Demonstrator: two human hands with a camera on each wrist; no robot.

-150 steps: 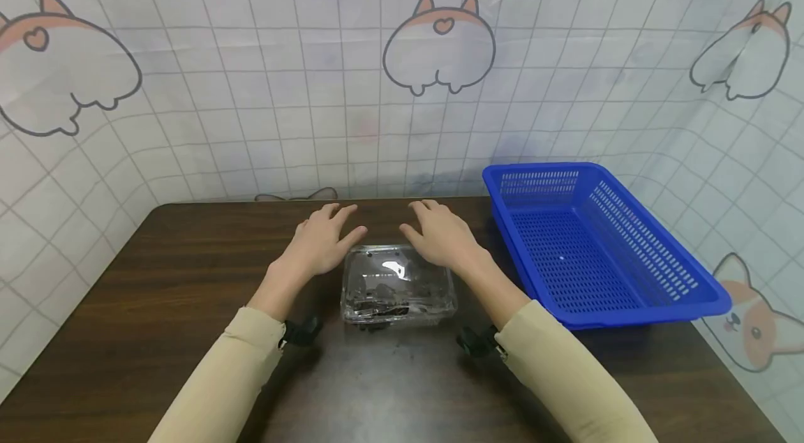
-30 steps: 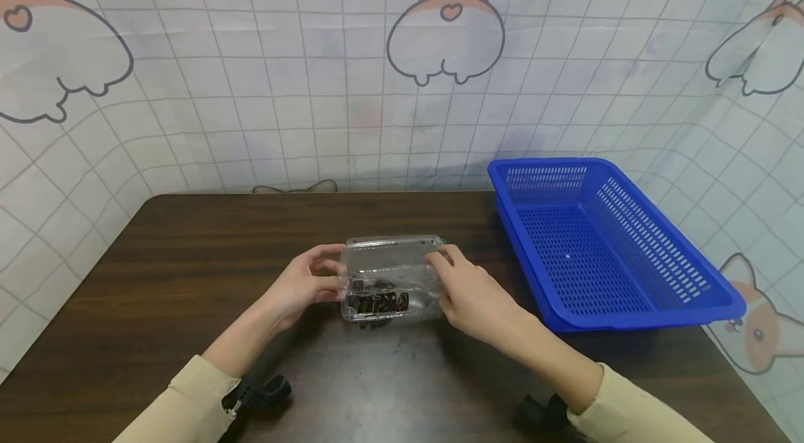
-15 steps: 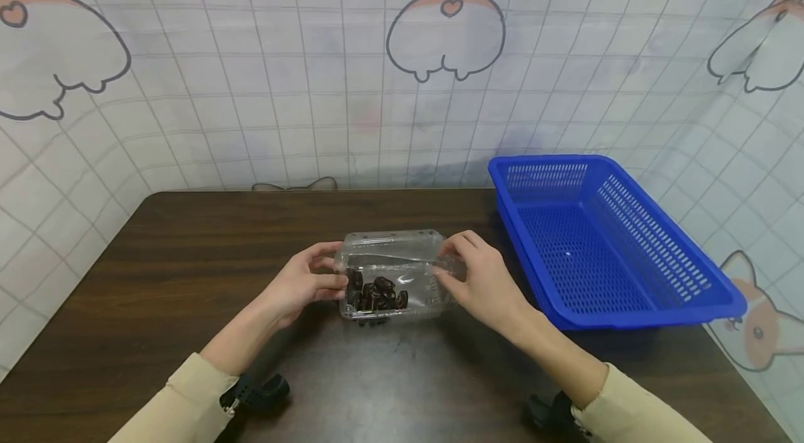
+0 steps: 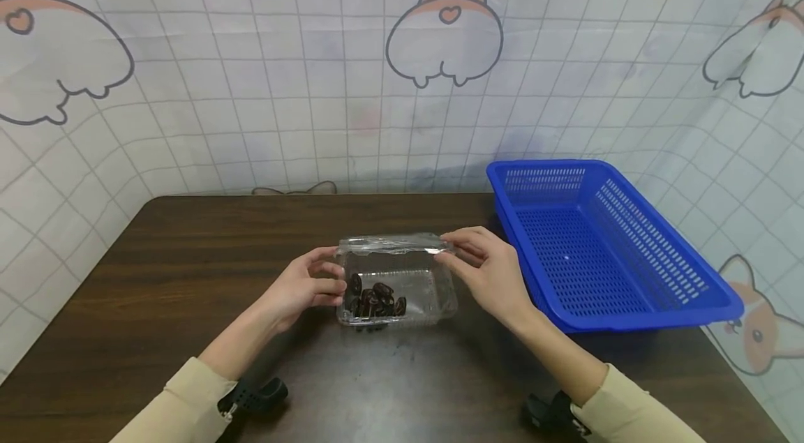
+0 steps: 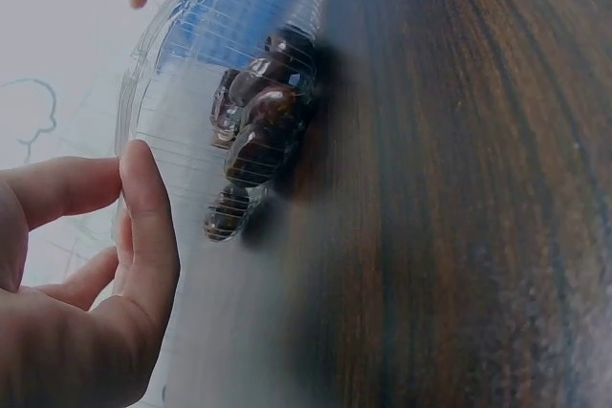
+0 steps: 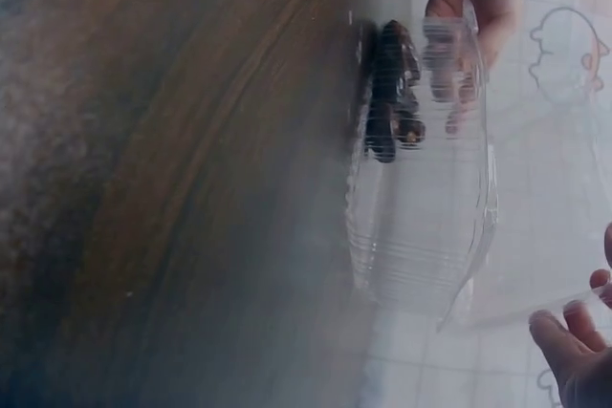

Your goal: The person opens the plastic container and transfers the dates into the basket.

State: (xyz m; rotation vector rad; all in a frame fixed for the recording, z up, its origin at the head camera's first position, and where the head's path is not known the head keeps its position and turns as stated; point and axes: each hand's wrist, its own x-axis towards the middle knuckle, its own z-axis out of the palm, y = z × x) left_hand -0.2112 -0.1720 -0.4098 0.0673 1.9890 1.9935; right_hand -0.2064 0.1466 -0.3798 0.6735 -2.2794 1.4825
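Note:
A clear plastic clamshell box (image 4: 417,293) sits mid-table in the head view, its hinged lid (image 4: 396,243) tilted up at the back. Several glossy, dark brown dates (image 4: 377,300) lie toward its left end; the left wrist view shows these dates (image 5: 268,107) through the ribbed wall. My left hand (image 4: 304,293) pinches the box's left rim between thumb and fingers. With thumb and fingers, my right hand (image 4: 493,275) holds the lid's right side up. In the right wrist view the right hand (image 6: 579,351) grips the lid edge, apart from the box's base.
A deep blue slotted basket (image 4: 521,275) stands on the right of the dark wooden table (image 4: 220,254). A white grid-patterned sheet (image 4: 283,80) with cartoon dogs hangs behind and along both sides.
Both hands came down from above the closed box onto its sides. The right hand then lifted the lid's front upward and back, opening the box, while the left hand stayed on the rim.

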